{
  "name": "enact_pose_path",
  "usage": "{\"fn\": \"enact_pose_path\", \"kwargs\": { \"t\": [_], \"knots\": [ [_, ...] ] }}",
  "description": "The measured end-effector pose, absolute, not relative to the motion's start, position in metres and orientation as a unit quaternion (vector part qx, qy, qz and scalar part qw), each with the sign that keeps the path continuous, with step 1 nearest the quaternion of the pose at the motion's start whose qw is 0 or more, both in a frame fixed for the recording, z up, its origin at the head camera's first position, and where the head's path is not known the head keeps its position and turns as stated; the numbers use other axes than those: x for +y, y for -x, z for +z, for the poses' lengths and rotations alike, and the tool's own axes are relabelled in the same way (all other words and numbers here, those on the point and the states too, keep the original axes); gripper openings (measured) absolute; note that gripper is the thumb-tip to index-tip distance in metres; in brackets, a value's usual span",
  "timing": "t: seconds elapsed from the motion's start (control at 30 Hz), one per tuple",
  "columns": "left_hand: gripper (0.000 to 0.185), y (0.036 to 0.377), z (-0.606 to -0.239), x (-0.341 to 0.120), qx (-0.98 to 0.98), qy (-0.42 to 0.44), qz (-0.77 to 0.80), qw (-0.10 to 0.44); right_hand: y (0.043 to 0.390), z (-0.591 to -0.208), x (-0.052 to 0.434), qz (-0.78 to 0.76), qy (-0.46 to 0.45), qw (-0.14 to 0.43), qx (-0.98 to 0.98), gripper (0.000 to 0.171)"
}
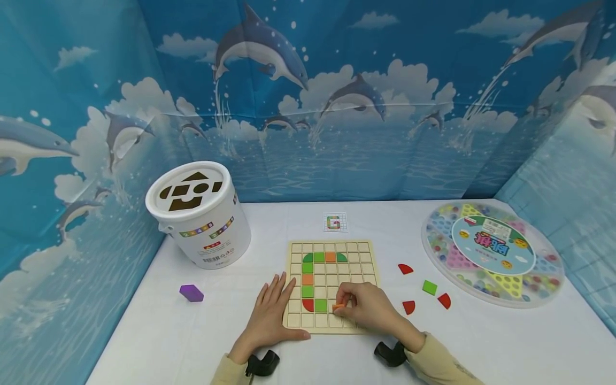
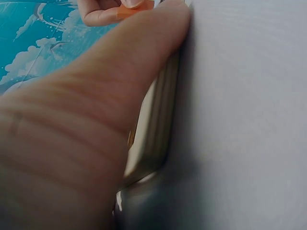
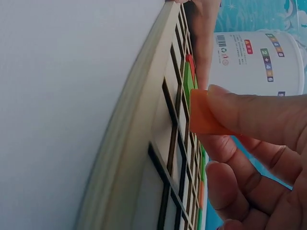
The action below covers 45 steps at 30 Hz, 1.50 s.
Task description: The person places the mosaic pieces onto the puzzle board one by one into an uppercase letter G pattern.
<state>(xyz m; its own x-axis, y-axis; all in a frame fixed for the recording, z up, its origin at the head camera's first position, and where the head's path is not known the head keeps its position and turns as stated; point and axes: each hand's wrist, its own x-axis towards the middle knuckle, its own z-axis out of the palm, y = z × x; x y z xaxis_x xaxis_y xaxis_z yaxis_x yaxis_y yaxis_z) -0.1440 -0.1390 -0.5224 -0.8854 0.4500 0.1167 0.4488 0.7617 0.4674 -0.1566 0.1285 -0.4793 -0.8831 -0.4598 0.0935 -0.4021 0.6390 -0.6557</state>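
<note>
A wooden grid board [image 1: 353, 326] lies on the white table, carrying green, orange and red tiles in a row at the top, a column down the left and a short lower row. My right hand [image 1: 368, 306] pinches an orange square tile [image 3: 204, 112] between thumb and fingers, just above the board beside the lower green tile [image 1: 320, 305]. At the board's left edge my left hand [image 1: 271, 315] rests with its fingers spread, the thumb along the near edge. Part of the board is hidden beneath the right hand.
Right of the board lie a loose green square [image 1: 430, 287] and several red quarter-round tiles [image 1: 408, 307]. A printed pattern card [image 1: 335, 222] lies behind it. A white bucket [image 1: 207, 224] and a purple block [image 1: 191, 293] stand left; a round game box [image 1: 493, 254] lies far right.
</note>
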Motion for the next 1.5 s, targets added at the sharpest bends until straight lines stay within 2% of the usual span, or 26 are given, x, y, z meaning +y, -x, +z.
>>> {"fn": "enact_pose_path", "kwargs": {
  "t": [0.53,1.0,1.27,1.5],
  "knots": [
    [0.116,0.1450,-0.5247,-0.1392,0.939,-0.241,0.247,0.000,0.1612,-0.4852,0.1181,-0.336,0.223,0.011,0.915,0.025],
    [0.116,0.1447,-0.5235,-0.1390,0.939,-0.242,0.244,0.000,0.1619,-0.4866,0.1209,-0.282,0.239,-0.030,0.929,0.006],
    [0.117,0.1458,-0.5261,-0.1384,0.940,-0.239,0.245,-0.005,0.1606,-0.4867,0.1215,-0.253,0.269,-0.073,0.927,0.005],
    [0.117,0.1464,-0.5263,-0.1389,0.939,-0.241,0.247,-0.002,0.1596,-0.4875,0.1234,-0.258,0.268,-0.057,0.927,0.005]
  ]
}}
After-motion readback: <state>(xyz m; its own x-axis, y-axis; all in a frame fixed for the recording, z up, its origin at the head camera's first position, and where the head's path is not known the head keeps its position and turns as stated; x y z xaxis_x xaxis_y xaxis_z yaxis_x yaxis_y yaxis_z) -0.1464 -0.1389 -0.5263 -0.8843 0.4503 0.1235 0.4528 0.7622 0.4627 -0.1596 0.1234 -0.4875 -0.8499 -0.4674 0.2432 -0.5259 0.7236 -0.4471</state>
